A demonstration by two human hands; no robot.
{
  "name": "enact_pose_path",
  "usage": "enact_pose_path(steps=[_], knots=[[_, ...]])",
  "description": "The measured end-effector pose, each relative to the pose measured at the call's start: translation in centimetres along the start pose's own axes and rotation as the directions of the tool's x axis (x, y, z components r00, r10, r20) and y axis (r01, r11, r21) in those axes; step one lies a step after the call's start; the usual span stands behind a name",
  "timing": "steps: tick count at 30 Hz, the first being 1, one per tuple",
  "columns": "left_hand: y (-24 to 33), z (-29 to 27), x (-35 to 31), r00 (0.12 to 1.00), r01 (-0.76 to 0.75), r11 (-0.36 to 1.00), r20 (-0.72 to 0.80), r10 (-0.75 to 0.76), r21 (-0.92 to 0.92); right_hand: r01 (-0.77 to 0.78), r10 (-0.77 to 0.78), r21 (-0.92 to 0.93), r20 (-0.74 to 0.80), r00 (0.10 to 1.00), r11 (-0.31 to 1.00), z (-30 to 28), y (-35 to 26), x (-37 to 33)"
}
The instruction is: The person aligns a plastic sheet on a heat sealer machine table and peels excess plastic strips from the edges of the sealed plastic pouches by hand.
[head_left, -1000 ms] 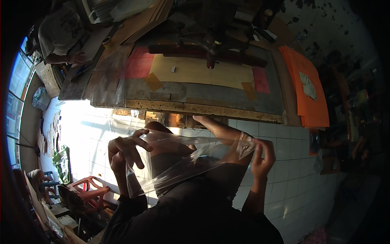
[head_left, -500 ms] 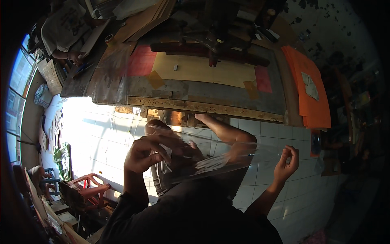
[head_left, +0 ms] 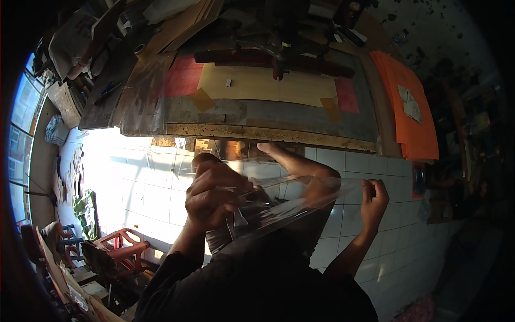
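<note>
A thin clear plastic sheet point(head_left: 284, 209) stretches above my lap, creased and shiny. Its left end is in my left hand point(head_left: 210, 197), whose fingers are curled closed on it. On the other side, my right hand point(head_left: 375, 197) pinches the sheet's right end between thumb and fingers. Both hands are on the near side of the worktable, apart from it. Beneath the film, my dark clothing and bent legs show through.
Ahead is a worktable with a worn front edge point(head_left: 247, 131), bearing a yellow panel point(head_left: 268, 86) below a dark red press bar point(head_left: 273, 60). Clear sheets point(head_left: 144, 102) drape its left end; orange sheets point(head_left: 416, 121) lie right. A person point(head_left: 80, 45) works far left; a pink stool point(head_left: 126, 244) stands near left.
My left hand has moved right, toward my right hand, with its end of the sheet. My right hand has risen slightly and shifted left. The person at far left has raised a board.
</note>
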State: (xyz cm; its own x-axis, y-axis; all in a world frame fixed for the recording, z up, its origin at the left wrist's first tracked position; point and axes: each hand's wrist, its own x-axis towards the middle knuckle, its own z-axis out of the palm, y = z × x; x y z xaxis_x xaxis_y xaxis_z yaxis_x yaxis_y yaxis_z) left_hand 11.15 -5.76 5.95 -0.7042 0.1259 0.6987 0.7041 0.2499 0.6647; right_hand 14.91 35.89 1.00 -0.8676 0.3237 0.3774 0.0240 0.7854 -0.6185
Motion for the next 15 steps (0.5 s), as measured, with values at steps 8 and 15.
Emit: enact_pose_path(steps=[8, 15], knots=[[1.6, 2.8, 2.4, 0.987, -0.004, 0.964, -0.155, 0.047, 0.266, 0.326, -0.366, 0.206, 0.201, 0.908, 0.923, 2.4, -8.8, -1.4], [1.0, 5.8, 2.8, 0.971, 0.091, 0.984, 0.205, -0.122, 0.155, 0.480, -0.540, 0.375, 0.068, 0.839, 0.793, 7.9, -10.6, -4.7]])
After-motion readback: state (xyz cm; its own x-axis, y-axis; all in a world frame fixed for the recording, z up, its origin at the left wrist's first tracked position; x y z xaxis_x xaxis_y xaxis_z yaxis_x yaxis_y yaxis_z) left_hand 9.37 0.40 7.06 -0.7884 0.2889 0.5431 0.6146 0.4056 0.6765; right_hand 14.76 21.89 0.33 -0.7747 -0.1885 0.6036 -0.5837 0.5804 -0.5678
